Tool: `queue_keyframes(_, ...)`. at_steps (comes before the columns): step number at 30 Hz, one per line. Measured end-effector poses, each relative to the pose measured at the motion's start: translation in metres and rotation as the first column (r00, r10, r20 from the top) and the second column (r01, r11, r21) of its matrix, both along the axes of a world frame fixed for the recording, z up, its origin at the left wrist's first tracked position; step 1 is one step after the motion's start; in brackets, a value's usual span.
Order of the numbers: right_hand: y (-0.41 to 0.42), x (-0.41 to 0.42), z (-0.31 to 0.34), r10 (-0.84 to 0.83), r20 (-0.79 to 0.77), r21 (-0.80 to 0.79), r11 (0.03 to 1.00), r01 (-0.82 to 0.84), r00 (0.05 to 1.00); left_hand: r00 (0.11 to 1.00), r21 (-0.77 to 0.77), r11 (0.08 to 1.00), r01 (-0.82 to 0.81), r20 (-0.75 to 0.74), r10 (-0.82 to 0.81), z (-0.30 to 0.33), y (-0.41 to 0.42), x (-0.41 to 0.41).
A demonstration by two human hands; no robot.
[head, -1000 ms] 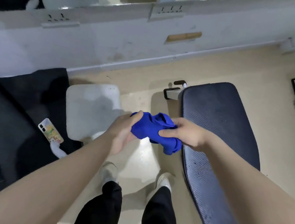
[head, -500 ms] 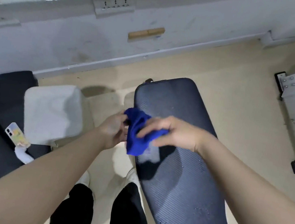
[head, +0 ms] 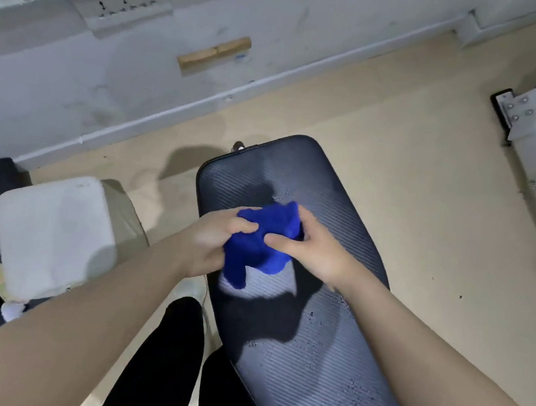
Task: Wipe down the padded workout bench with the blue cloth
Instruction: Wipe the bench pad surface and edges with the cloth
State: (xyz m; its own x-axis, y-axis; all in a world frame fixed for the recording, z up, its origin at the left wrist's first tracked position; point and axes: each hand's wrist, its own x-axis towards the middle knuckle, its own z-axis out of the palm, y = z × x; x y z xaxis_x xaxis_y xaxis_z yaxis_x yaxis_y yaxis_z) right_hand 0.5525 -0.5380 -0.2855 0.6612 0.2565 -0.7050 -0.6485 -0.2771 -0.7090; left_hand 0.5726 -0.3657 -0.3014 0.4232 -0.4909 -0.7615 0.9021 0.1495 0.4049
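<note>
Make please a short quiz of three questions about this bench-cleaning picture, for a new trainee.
1. True or false: both hands hold the blue cloth.
2. What dots the bench pad? A) droplets B) tape C) coins
3. Fill in: beside the bench, on the person's left, stands a white ____.

Key:
1. True: left hand and right hand grip it.
2. A
3. Stool; its exact kind is unclear.

Bare bench [head: 321,375] pad beyond hands, droplets only; white box [head: 52,234] left
</note>
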Motion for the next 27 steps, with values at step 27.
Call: queue_keyframes(27,-0.051,0.096,-0.139,0.297,0.367,-0.888,0.393,0.237,0.881,0.206,0.992,0.007,0.125,-0.019,-0.978,-0.109,-0.016,0.081)
